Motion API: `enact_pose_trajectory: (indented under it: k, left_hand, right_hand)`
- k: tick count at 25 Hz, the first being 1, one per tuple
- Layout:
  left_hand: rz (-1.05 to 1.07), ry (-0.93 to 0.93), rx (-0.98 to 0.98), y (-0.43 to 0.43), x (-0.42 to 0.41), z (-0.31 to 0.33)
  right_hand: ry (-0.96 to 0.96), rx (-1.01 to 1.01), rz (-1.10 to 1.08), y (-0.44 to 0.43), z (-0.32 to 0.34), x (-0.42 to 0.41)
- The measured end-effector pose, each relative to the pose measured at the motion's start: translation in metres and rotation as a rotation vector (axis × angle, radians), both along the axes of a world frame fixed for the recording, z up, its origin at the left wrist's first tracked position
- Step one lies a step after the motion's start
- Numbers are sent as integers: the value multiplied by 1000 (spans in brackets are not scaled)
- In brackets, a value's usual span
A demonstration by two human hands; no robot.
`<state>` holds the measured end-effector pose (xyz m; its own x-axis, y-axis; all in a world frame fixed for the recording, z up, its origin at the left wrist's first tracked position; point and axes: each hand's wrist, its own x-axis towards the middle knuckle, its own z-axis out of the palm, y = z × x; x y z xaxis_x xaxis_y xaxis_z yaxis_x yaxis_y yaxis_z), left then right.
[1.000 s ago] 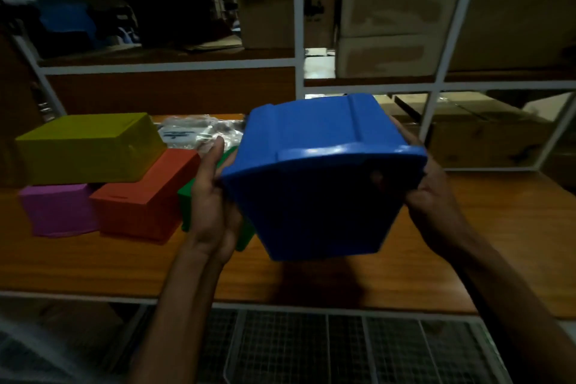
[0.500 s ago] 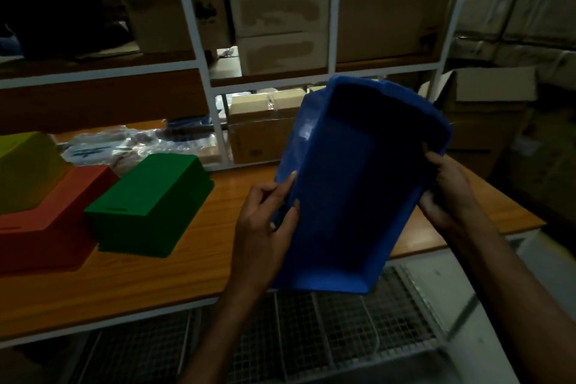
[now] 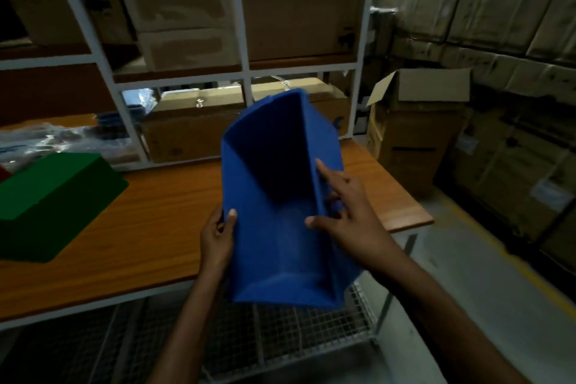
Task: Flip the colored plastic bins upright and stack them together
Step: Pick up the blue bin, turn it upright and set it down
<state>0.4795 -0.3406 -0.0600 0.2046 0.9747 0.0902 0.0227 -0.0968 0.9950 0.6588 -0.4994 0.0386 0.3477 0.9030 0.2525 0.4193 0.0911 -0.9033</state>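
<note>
I hold a blue plastic bin (image 3: 274, 227) in the air over the front edge of the wooden table (image 3: 162, 212), its open mouth turned up toward me. My left hand (image 3: 218, 237) grips its left wall, thumb on the inside. My right hand (image 3: 346, 215) holds the right wall, index finger stretched along the rim. A green bin (image 3: 53, 196) lies upside down on the table at the left. A sliver of a red bin (image 3: 3, 172) shows at the left edge behind it.
A white metal rack (image 3: 243, 68) with cardboard boxes stands behind the table. Clear plastic bags (image 3: 56, 140) lie at the back left. An open cardboard box (image 3: 417, 121) stands on the floor to the right. A wire mesh shelf (image 3: 280, 337) sits below the table.
The blue bin went from bottom-up to mouth-up in my hands. My view swung right, so the yellow and purple bins left the frame. My right hand shifted onto the right rim.
</note>
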Motion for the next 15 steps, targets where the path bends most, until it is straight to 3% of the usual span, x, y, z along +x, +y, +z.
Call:
enact_pose_trajectory:
  k: [2,4,9,12,15]
  left_hand:
    - [12,-17,-74,-11,24,-14]
    - [27,-44,-138,-14,40,-16]
    - [-61,110,-327,9,61,29]
    - [-138,150,-509,44,79,52]
    - [-134,128,-532,74,109,67]
  right_hand:
    - [-130,-56,22,3,7,13]
    - [-141,-113,24,7,11,32]
    - [344,-194,-73,35,30,112]
    - [539,-384,-47,65,29,159]
    - [677,-504,-114,91,21,187]
